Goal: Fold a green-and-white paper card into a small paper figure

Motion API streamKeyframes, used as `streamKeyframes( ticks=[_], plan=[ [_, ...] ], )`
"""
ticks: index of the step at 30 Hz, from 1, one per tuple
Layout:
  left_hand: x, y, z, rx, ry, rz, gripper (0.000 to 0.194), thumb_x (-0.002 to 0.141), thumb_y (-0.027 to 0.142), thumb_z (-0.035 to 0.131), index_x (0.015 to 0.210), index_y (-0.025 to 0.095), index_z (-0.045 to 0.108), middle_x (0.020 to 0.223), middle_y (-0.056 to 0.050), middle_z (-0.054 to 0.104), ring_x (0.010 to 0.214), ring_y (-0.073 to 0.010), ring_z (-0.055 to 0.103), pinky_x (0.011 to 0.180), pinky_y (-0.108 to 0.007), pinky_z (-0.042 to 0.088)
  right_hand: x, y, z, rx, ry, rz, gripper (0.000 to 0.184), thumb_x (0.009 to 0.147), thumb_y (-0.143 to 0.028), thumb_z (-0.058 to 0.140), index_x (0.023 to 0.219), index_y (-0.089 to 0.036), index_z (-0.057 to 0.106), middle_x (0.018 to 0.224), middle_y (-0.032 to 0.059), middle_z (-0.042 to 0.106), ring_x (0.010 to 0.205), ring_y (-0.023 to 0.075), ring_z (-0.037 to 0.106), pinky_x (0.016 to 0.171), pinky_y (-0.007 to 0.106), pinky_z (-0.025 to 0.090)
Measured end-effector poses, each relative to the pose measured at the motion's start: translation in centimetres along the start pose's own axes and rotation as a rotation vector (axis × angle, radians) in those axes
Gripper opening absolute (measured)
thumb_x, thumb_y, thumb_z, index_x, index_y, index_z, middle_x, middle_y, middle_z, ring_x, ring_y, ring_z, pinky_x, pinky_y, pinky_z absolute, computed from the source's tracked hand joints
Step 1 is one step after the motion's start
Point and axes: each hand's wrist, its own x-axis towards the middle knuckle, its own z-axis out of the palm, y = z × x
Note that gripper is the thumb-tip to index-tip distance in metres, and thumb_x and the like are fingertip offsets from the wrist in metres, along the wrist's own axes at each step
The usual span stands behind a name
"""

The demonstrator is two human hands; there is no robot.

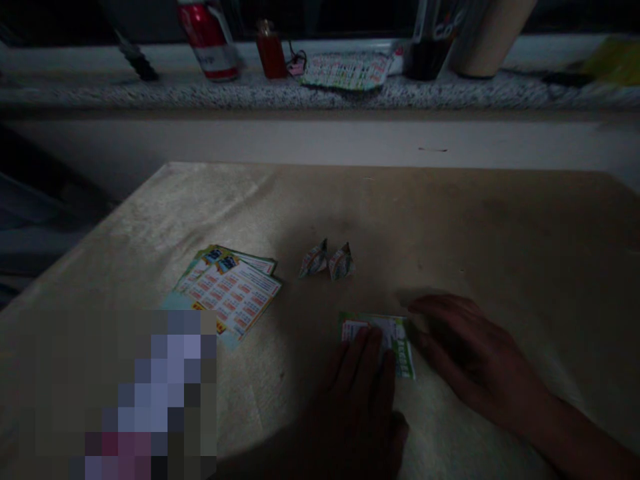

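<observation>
A green-edged printed paper card lies on the table in front of me, partly covered. My left hand rests flat over it, fingers stretched out and pressing its surface. Just off the card's right edge is my right hand, its thumb and fingers apart and nothing seen between them. Beyond both hands, two small pointed folded paper pieces, one on the left and one on the right, stand side by side. Left of these is a fanned pile of similar printed cards.
The pale table meets a wall below a speckled sill. On the sill stand a red can, a small red bottle, a patterned pouch, a dark glass and a tan cylinder. A pixelated patch hides the lower left.
</observation>
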Motion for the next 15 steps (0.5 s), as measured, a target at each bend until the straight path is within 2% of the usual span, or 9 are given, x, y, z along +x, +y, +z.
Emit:
streamKeyframes(
  ticks=[5,10,15],
  plan=[
    [-0.1,-0.09,0.22,-0.026,-0.015,-0.003,0.06,0.098,0.053,0.046,0.14,0.011,0.055,0.149,-0.018,0.055,0.139,-0.0331,0.05,0.109,-0.044,0.042,0.29,-0.01,0.39,-0.015,-0.018,-0.018,0.033,0.096,-0.017,0.057,0.129,-0.024,0.056,0.121,0.0094,0.069,0.117,0.0255,0.061,0.098,0.047,0.052],
    [-0.38,0.0,0.65,-0.045,0.004,-0.021,0.061,0.099,0.051,0.045,0.143,0.01,0.052,0.152,-0.018,0.052,0.143,-0.0336,0.044,0.111,-0.045,0.04,0.33,0.13,0.72,0.016,0.003,0.023,0.026,0.096,-0.018,0.058,0.121,-0.023,0.06,0.117,0.0072,0.071,0.116,0.0239,0.061,0.097,0.044,0.052],
    [-0.41,-0.05,0.6,-0.057,-0.005,-0.021,0.059,0.099,0.048,0.045,0.144,0.01,0.05,0.153,-0.019,0.05,0.146,-0.033,0.039,0.112,-0.045,0.04,0.32,0.27,0.86,0.033,0.021,0.023,0.027,0.096,-0.018,0.059,0.121,-0.024,0.062,0.116,0.0063,0.071,0.115,0.0236,0.062,0.098,0.044,0.051]
  ],
)
